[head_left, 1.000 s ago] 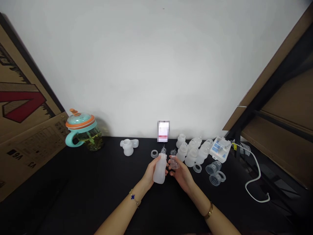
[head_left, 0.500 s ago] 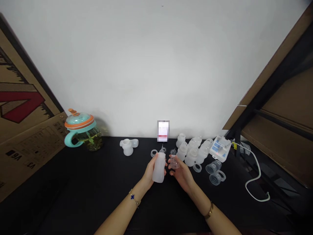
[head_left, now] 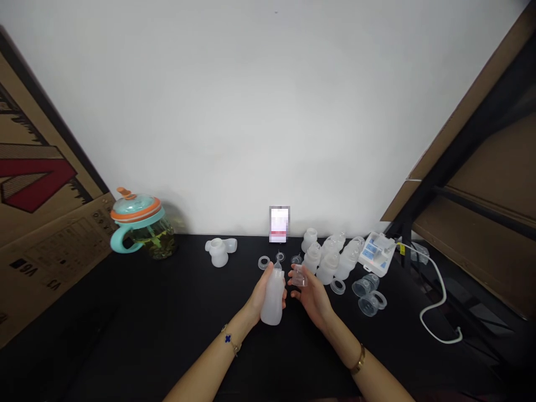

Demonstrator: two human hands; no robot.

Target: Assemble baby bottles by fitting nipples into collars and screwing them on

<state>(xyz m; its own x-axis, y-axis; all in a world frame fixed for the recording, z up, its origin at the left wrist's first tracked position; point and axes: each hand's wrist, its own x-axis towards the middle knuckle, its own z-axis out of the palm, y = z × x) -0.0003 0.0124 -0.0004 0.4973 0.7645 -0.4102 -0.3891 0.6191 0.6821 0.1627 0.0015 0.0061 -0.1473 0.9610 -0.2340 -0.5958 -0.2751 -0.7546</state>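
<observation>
Leaves open room on the desk from the left forearm out to the left edge; gets crowded toward the right edge. Carries along the back edge one jug, one white container with several mouths, one phone and at least five overlapping bottles, plus two clear cups nearer the right edge. Grips one white bottle between thumb and fingers of the left hand, neck toward the back edge. Pinches one clear cap in the right hand, fingers curled around it, just beside the bottle, apart from it

left hand: partly behind bottle | screen: pixelated | cardboard box: edge-cut
</observation>
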